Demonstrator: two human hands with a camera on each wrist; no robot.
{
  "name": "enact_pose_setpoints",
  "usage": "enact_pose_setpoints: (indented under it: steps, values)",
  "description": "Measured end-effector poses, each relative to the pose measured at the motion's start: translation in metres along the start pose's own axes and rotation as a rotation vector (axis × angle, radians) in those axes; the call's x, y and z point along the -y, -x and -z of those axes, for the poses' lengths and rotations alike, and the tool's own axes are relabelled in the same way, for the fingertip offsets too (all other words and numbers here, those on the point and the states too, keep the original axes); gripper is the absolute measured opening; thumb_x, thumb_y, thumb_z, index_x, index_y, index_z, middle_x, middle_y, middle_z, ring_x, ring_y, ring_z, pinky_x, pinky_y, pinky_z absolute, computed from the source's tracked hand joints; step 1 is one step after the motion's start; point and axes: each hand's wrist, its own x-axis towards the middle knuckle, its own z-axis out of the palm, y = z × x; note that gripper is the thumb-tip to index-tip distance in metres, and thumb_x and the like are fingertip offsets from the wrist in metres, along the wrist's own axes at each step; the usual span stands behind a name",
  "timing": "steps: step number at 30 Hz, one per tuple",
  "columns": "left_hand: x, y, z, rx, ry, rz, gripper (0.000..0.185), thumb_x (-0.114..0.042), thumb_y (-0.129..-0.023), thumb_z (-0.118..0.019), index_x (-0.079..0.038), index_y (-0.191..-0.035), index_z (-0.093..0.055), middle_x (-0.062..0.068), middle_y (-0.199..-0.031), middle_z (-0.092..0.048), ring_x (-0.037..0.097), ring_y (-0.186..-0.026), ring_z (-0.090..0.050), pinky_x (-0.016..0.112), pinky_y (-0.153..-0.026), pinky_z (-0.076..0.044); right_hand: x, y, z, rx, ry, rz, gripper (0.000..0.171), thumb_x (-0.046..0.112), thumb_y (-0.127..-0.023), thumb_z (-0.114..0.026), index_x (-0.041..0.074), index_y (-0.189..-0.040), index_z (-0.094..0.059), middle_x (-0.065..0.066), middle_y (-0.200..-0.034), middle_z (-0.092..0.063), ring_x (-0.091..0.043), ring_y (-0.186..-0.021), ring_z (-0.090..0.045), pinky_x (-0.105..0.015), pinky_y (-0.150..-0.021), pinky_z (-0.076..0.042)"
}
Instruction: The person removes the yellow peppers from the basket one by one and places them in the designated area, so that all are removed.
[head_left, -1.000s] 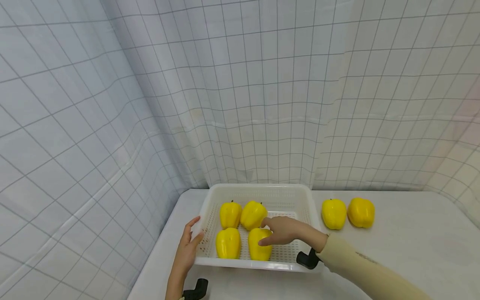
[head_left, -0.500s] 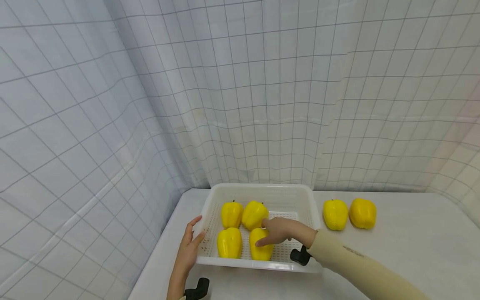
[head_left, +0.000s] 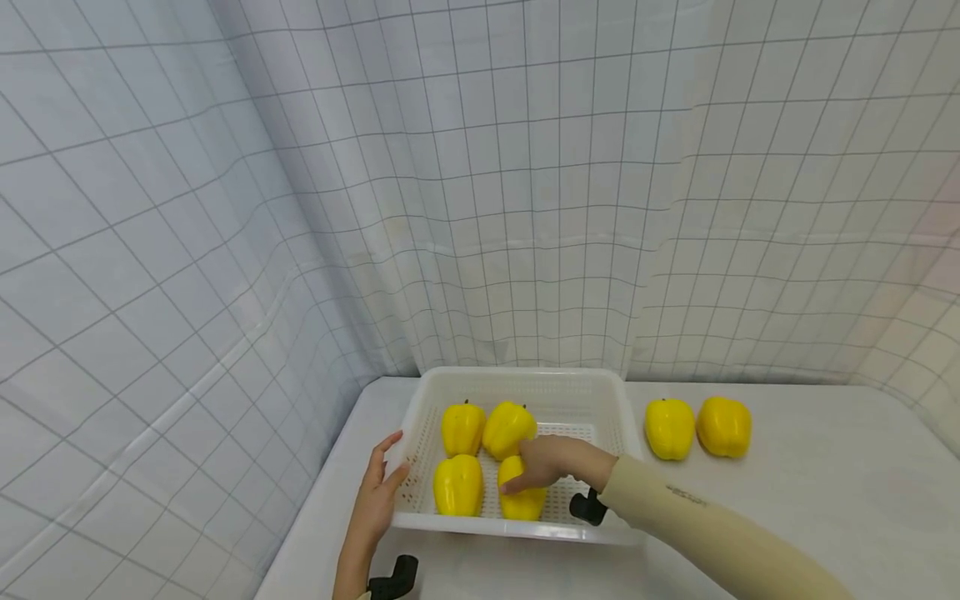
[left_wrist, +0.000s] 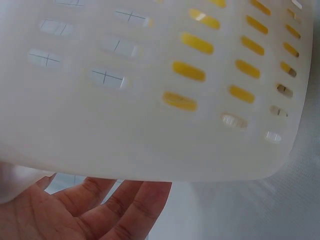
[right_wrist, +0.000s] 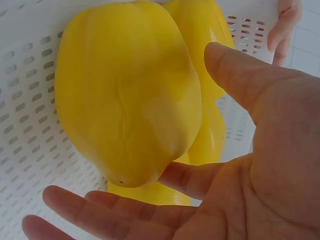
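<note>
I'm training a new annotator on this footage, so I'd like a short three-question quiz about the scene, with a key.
1. How many yellow peppers are in the white basket?
2. True or false: every pepper in view is inside the basket.
3. In the head view, which pepper does the thumb of the right hand overlap?

Key:
1. Four.
2. False; two loose peppers lie on the table to its right.
3. The front-right pepper in the basket.
</note>
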Motion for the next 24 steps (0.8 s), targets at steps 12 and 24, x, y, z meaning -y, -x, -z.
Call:
enact_pose_setpoints:
  steps: [12,24]
  values:
    - [0.0,0.0,0.001,0.009,0.013,-0.008,0.049,-0.012,-0.099,-0.047,-0.015,-0.145,-0.033,0.02,-0.15,-0.025,0.044,-0.13,-0.028,0.062,-0.099,-0.024,0.007,-0.008,-0.002,0.06,-0.04,-0.094,0.066,0.052,-0.081,-0.068,0.003,-0.121,-0.054,-0.012,-0.102,-0.058,-0.036,-0.074,-0.061,-0.048,-0.059,-0.051]
    - [0.001,0.0,0.001,0.009,0.014,0.0,0.049,-0.012,-0.099,-0.048,-0.015,-0.145,-0.034,0.02,-0.152,-0.02,0.049,-0.134,-0.015,0.066,-0.101,-0.014,-0.005,-0.011,-0.006,0.026,-0.119,-0.009,0.075,0.043,-0.079,-0.074,0.001,-0.133,-0.043,-0.007,-0.095,-0.056,-0.029,-0.073,-0.058,-0.044,-0.068,-0.05]
